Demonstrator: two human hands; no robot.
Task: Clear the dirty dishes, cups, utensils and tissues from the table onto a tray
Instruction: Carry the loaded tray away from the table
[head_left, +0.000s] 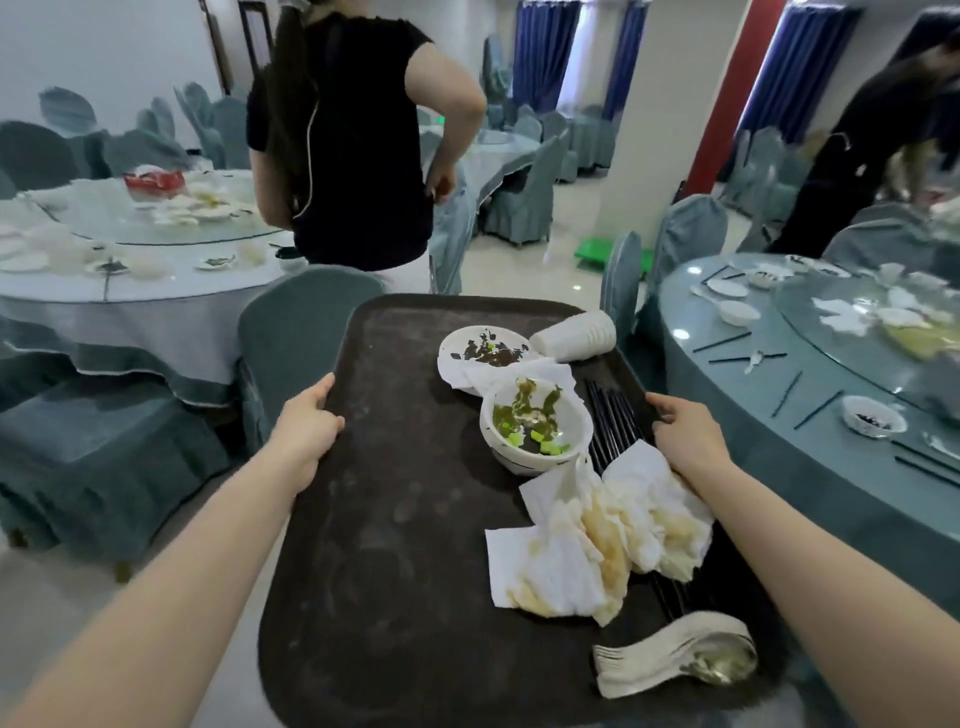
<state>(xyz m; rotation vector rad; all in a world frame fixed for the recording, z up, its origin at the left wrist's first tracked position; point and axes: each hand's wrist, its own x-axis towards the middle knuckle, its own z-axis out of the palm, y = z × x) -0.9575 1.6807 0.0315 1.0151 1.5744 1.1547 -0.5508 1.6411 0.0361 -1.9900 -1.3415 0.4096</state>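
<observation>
A dark brown tray (395, 519) fills the middle of the view, held in the air in front of the person, its long axis running from near to far and its far short end pointing toward a covered chair (291, 332). The left hand (306, 426) grips the tray's left rim, fingers curled under the edge and thumb on top; the right hand (685, 431) grips the right rim the same way, fingers wrapped over the edge. All the load sits along the tray's right side. At the far right corner a stack of white cups (574, 335) lies on its side, mouths pointing left. Just beside it is a dirty white dish (483, 348) with dark scraps, and nearer, a white bowl (535, 426) holding green leftovers, resting partly on a tissue. Black chopsticks (610, 415) lie lengthwise along the right rim, between the bowl and the right hand. Nearer again is a heap of stained, crumpled tissues (597, 545), and at the near right corner a nested stack of white spoons (675, 654), handles pointing left. To the right stands a round counter (779, 415) still carrying bowls, chopsticks and plates; to the far left is another cluttered round counter (156, 280), with a person in black (358, 156) standing beside it.
</observation>
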